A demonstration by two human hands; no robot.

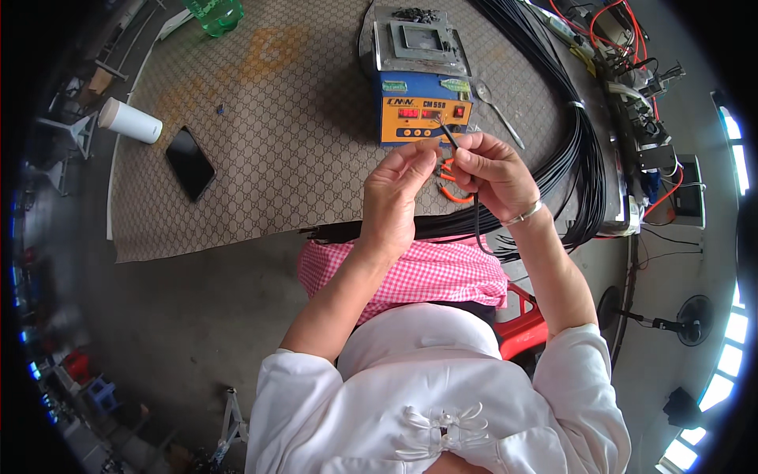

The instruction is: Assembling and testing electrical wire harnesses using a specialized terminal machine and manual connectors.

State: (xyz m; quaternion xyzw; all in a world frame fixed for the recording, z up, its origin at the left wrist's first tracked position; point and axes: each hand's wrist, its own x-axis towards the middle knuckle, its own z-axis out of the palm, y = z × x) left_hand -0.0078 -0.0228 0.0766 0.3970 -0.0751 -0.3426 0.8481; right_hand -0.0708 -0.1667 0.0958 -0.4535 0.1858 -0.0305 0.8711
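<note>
Between the thumb and fingers of my right hand (pixel 501 175) is a black cable (pixel 449 136), its thin wire ends pointing up and to the left. The cable's tail hangs below that hand. Close beside the cable's tip, my left hand (pixel 391 193) has thumb and forefinger pressed together; whatever they pinch is too small to make out. Just beyond both hands stands a blue and orange box with a display (pixel 418 115), topped by a metal tray (pixel 395 47) with dark bits at its back. Orange-handled pliers (pixel 454 192) lie partly hidden behind my right hand.
A thick bundle of black cables (pixel 583 150) curves along the table's right side and front edge. A spoon (pixel 499 112) lies right of the box. At left are a phone (pixel 189 163), a white cup (pixel 133 121) and a green bottle (pixel 215 14). A red stool (pixel 523 325) stands below.
</note>
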